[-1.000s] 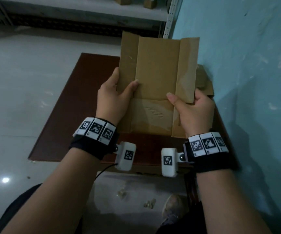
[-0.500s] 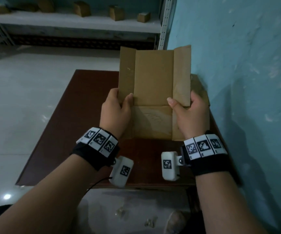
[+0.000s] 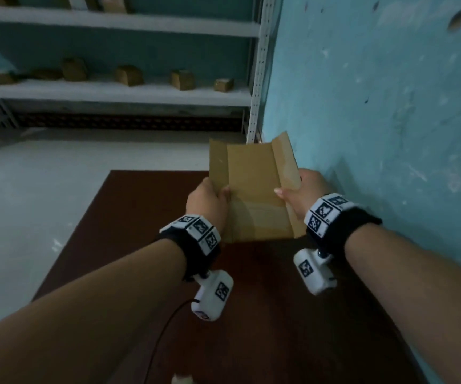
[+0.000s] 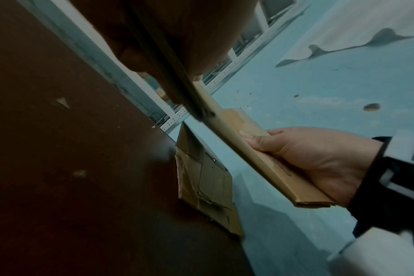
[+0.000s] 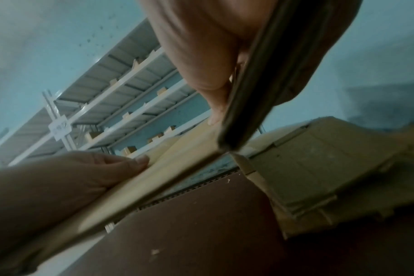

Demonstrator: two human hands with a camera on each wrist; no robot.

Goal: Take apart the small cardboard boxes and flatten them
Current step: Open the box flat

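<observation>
- Left hand [image 3: 206,201] fingers and thumb pinching the left edge of the flattened cardboard box [image 3: 254,189].
- Right hand [image 3: 304,189] fingers curled round its right edge, thumb on top.
- Held between both sets of fingers, above the brown tabletop [image 3: 140,217].
- Beyond the fingers, by the wall: stack of flattened boxes [image 4: 206,179].
- Farther off: shelf [image 3: 113,92] with small boxes.

A brown table [image 3: 118,245] stands against a blue wall [image 3: 376,106], near white shelving [image 3: 113,92].
</observation>
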